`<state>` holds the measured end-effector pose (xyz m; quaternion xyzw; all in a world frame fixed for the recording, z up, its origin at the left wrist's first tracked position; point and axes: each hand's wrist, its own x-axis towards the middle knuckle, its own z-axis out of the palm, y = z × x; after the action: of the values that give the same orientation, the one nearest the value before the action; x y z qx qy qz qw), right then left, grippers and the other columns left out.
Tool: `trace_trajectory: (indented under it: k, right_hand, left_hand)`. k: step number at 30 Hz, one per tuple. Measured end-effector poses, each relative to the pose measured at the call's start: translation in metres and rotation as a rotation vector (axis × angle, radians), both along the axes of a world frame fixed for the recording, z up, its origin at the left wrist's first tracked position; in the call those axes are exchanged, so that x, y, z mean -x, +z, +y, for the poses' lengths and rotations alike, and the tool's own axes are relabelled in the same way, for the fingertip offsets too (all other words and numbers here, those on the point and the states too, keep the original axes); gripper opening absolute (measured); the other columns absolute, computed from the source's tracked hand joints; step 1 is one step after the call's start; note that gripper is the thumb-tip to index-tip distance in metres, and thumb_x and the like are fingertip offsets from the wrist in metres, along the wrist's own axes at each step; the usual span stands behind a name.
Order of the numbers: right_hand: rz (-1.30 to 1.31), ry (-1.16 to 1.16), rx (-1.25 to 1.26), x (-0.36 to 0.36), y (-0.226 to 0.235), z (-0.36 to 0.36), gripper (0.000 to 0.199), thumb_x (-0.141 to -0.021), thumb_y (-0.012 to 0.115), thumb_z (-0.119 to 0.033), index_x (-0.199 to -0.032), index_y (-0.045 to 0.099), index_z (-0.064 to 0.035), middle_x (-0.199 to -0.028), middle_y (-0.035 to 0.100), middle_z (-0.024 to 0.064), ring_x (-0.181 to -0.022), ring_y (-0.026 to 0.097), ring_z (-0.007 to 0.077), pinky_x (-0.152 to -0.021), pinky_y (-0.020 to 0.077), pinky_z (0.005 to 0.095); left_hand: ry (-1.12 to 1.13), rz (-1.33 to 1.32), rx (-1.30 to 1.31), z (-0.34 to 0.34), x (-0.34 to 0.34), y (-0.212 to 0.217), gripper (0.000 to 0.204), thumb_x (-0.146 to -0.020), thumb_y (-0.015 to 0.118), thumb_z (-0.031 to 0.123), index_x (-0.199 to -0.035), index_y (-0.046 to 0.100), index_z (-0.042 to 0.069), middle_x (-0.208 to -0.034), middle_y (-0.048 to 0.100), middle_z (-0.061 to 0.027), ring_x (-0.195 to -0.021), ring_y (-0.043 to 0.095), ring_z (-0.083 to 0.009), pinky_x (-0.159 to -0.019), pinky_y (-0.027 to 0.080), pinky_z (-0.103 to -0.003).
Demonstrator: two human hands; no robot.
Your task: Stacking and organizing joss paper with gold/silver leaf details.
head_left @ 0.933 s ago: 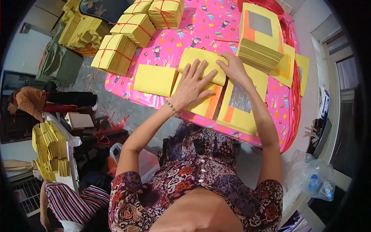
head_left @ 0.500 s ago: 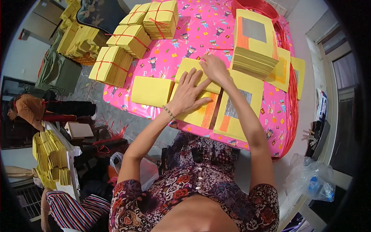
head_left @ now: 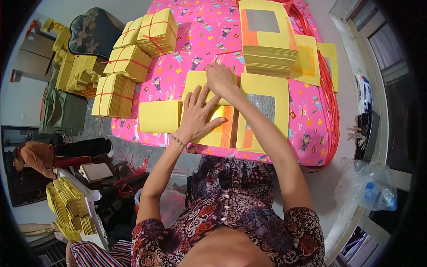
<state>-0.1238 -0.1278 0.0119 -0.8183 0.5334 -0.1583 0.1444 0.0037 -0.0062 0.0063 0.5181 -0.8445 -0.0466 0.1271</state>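
Observation:
A yellow paper sheet (head_left: 219, 135) with a shiny gold patch and an orange strip lies near the table's front edge, its far part folded over. My left hand (head_left: 198, 115) rests flat on it, fingers spread. At the far edge of the folded part, my right hand (head_left: 221, 80) presses down with curled fingers; its fingertips are partly hidden. To the left lies a plain yellow folded piece (head_left: 159, 116). On the right, under my right forearm, another yellow sheet (head_left: 278, 95) shows a silver patch and an orange strip.
A tall stack of yellow sheets (head_left: 267, 49) stands at the back right beside red plastic strands (head_left: 330, 129). Bundles tied with red string (head_left: 113, 95) line the left side of the pink table (head_left: 307, 142). Another person (head_left: 38, 158) bends over at the left, near more yellow stacks (head_left: 69, 200).
The whole view has shifted, so the table and its stacks appear farther left. Both hands stay on the folded sheet in nearly the same places.

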Motion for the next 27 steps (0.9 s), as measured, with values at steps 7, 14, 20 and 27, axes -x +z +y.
trace_trajectory:
  k: [7,14,20,27]
  right_hand:
    - [-0.06,-0.036,0.045,-0.003,-0.012,0.002,0.022,-0.09,0.057,-0.014,-0.105,0.063,0.0002,-0.107,0.064,0.02,-0.105,0.061,0.0371,-0.09,0.0473,0.0511]
    - [-0.06,-0.042,0.044,-0.005,-0.009,0.005,0.024,-0.085,0.062,-0.011,-0.105,0.061,0.002,-0.113,0.059,0.0218,-0.106,0.059,0.0371,-0.09,0.0463,0.0512]
    - [-0.051,-0.053,0.05,-0.008,-0.013,0.004,0.036,-0.078,0.072,-0.013,-0.109,0.063,0.0029,-0.113,0.06,0.0195,-0.112,0.057,0.0357,-0.092,0.0456,0.0489]
    - [-0.031,-0.045,0.073,-0.008,-0.018,0.002,0.027,-0.083,0.067,-0.013,-0.105,0.062,0.0026,-0.112,0.059,0.0217,-0.108,0.058,0.0384,-0.089,0.048,0.0518]
  left_hand:
    - [-0.027,0.042,0.034,-0.005,-0.005,-0.011,0.072,-0.088,0.058,0.065,-0.143,0.05,0.019,-0.154,0.028,-0.0225,-0.145,0.023,-0.0418,-0.117,0.017,-0.058]
    - [0.023,0.009,0.046,0.0,-0.002,-0.006,0.064,-0.09,0.058,0.06,-0.137,0.055,0.017,-0.149,0.037,-0.0179,-0.141,0.028,-0.0397,-0.116,0.019,-0.057]
    - [0.03,0.013,0.049,0.003,-0.001,-0.006,0.063,-0.091,0.057,0.059,-0.136,0.054,0.016,-0.149,0.038,-0.0168,-0.14,0.03,-0.0391,-0.116,0.02,-0.056]
    - [0.011,0.041,-0.02,0.008,-0.004,-0.002,0.07,-0.09,0.056,0.062,-0.146,0.048,0.019,-0.154,0.032,-0.0187,-0.144,0.025,-0.0424,-0.118,0.017,-0.059]
